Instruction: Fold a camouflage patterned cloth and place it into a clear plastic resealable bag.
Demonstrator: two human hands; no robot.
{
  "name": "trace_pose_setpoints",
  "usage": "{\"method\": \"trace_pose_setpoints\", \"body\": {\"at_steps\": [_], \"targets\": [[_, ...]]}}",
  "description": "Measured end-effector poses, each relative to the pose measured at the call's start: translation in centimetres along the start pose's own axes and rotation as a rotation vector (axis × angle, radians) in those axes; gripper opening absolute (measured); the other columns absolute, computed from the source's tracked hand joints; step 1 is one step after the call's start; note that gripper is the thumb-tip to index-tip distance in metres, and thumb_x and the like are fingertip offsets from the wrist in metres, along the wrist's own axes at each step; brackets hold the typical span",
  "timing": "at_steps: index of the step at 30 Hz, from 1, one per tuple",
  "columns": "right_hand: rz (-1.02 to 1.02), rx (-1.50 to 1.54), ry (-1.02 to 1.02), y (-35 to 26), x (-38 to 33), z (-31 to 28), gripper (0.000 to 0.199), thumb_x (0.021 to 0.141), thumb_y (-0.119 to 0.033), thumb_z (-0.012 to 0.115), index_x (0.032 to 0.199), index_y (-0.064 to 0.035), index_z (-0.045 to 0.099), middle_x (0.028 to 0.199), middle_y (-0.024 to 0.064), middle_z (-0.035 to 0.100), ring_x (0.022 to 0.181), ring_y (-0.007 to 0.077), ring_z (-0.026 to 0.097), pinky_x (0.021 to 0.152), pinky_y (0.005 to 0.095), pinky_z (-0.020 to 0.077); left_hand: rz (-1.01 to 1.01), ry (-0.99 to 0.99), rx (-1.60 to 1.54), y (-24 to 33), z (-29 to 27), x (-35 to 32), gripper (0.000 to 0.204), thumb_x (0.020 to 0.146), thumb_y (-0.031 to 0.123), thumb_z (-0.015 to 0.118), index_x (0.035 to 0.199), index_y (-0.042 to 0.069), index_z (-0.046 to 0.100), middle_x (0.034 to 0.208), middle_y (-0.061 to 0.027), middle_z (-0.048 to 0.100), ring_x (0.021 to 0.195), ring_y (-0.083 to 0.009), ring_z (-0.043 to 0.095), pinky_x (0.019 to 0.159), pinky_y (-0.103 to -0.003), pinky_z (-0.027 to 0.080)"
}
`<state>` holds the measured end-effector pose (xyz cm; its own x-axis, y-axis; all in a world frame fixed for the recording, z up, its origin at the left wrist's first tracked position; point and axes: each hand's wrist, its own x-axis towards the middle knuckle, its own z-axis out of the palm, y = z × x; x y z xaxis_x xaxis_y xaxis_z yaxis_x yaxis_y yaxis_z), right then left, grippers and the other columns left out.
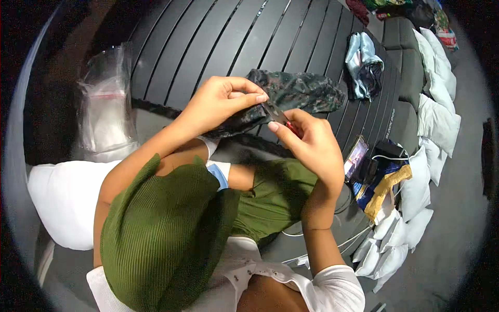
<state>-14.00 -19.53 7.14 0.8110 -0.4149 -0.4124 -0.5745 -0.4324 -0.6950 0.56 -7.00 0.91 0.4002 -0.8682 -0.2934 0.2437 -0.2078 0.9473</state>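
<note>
1. Dark slatted bench spreads beneath the work, white cushions along its right side.
2. Left hand pinches the dark camouflage cloth at its edge.
3. Right hand holds a small red-handled tool against the cloth.

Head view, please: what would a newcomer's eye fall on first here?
The two hands at the centre: the left hand pinches a dark patterned cloth, the right hand holds a small red-handled tool against it. Below them hangs a green scarf; white pillows line the right edge.
</note>
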Motion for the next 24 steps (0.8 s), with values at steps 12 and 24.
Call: {"method": "trace_pose_setpoints", "body": {"at_steps": [12,24], "targets": [[-0.073,-0.306,-0.106,-2.5,0.5,-1.4,0.038,0.076,-0.033,0.060,0.071,0.0048,0.060,0.055,0.0194,0.053,0.050,0.0295,0.055,0.050,0.0348,0.0424,0.092,-0.005,0.126,0.5,-0.1,-0.4,0.018,0.080,0.013,0.062,0.089,-0.001,0.065,0.083,-0.0040,0.065,0.077,-0.0064,0.057,0.070,-0.020,0.045],[-0.042,-0.232,0.060,-2.4,1.2,2.6,0.037,0.076,-0.031,0.059,0.072,0.0058,0.059,0.063,0.0227,0.058,0.062,0.0368,0.059,0.059,0.0396,0.0483,0.224,0.051,0.268,-0.3,-0.6,-0.4,0.014,0.077,0.008,0.062,0.088,0.000,0.067,0.088,-0.0103,0.066,0.097,-0.0183,0.058,0.081,-0.027,0.044]]}}
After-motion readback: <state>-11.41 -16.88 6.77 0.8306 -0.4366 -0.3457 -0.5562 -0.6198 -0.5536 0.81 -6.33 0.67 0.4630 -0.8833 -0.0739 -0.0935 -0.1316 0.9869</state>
